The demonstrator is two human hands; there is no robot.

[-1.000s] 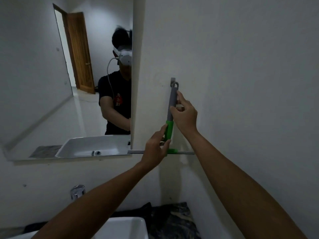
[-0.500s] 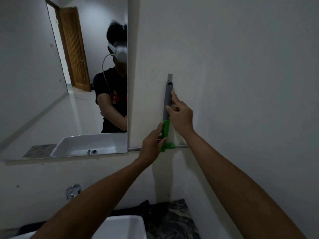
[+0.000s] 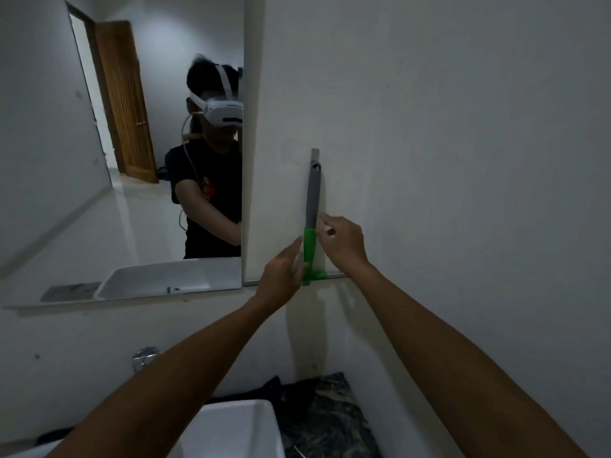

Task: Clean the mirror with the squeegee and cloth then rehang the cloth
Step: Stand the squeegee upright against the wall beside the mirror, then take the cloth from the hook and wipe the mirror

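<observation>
The white wall (image 3: 446, 160) carried the squeegee (image 3: 312, 206), which hung upright by the loop of its grey handle from a small hook (image 3: 315, 156), its green lower end and blade at the bottom. Left of it, the mirror (image 3: 99, 193) was mounted on the adjoining wall (image 3: 82, 332).

Below, a dark marbled counter (image 3: 327, 414) carried a white basin (image 3: 231, 428) in the corner.

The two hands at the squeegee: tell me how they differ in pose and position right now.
The left hand sits lower, beside the green part of the squeegee, fingers extended upward and open. The right hand sits higher, its fingers loosely curled toward the grey handle. The left hand is left of the handle, the right hand right of it. Neither hand visibly grips the squeegee, which hangs from the wall hook.
</observation>
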